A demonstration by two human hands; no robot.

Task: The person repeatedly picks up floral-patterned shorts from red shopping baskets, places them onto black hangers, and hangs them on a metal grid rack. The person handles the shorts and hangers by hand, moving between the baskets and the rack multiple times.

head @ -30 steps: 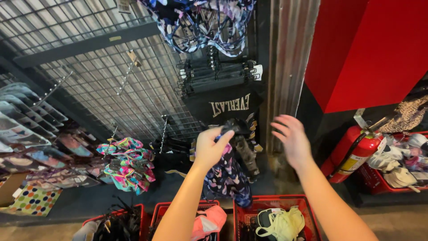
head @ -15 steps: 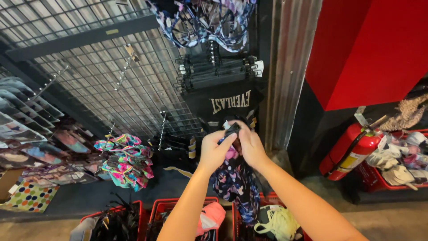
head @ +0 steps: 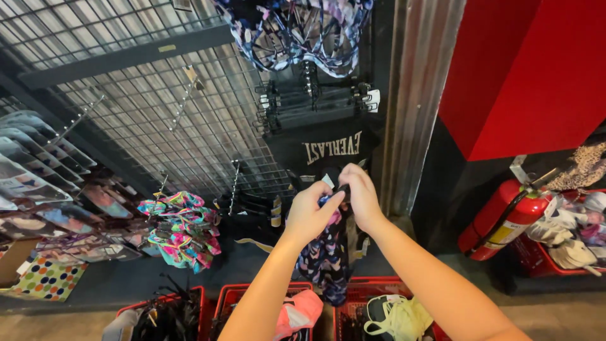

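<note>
Both hands have closed in together: left hand (head: pixel 309 211) and right hand (head: pixel 361 197) pinch the top of a dark, floral-patterned garment (head: pixel 325 259), hanging limp before the wire rack (head: pixel 158 120), above red baskets (head: pixel 252 297).

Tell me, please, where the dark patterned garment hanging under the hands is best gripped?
Grip the dark patterned garment at its top, where the left hand and right hand already pinch it by its hanger. Come from the front: the wire grid sits behind, and the cloth hangs limp below.

Red fire extinguisher (head: pixel 505 221) by the corrugated pillar (head: pixel 416 101), red baskets (head: pixel 252 303) beneath the wire grid wall (head: pixel 158 107)
</note>
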